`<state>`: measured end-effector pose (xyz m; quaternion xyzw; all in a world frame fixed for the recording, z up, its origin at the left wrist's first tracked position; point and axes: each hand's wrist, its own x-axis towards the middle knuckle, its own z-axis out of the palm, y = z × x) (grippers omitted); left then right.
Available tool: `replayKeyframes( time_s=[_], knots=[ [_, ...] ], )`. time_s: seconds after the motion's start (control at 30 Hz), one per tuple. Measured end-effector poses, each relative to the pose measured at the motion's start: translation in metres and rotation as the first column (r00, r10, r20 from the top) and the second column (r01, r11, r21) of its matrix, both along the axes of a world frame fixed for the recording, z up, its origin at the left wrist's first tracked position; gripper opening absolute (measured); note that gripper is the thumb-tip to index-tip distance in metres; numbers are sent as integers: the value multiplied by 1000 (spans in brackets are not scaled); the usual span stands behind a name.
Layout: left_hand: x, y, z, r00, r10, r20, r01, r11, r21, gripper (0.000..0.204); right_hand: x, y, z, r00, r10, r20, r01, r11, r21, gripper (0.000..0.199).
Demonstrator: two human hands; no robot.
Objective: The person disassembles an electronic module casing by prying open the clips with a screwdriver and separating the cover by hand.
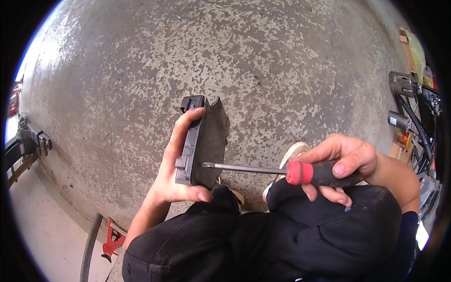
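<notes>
My left hand grips a black plastic housing, boxy with clips along its edge. Its thumb lies at the near end and its fingers wrap the far side. In my right hand is a screwdriver with a red and black handle and a long metal shaft. The shaft points left, and its tip appears at the lower part of the housing's face. Whether the tip touches the plastic I cannot tell. Both hands are above my knees.
Worn, patchy concrete floor spreads ahead. My shoes and dark trousers are below. A red jack stand stands at lower left, near black metal equipment. Along the right edge lie a dark cylindrical part, cardboard boxes and black tubing.
</notes>
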<state>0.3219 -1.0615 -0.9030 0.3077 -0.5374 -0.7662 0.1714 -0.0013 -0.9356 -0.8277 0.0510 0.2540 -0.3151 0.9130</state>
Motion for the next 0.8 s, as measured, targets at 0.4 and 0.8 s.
replayKeyframes(
  time_s=[0.4,0.8],
  knots=[
    [16,-3,50,995,69,77,-76,993,87,132,2,-41,58,982,189,5,-189,982,14,70],
    [31,-18,53,976,-215,-31,202,954,-223,111,17,-23,67,974,220,-52,-218,975,41,56]
  ],
)
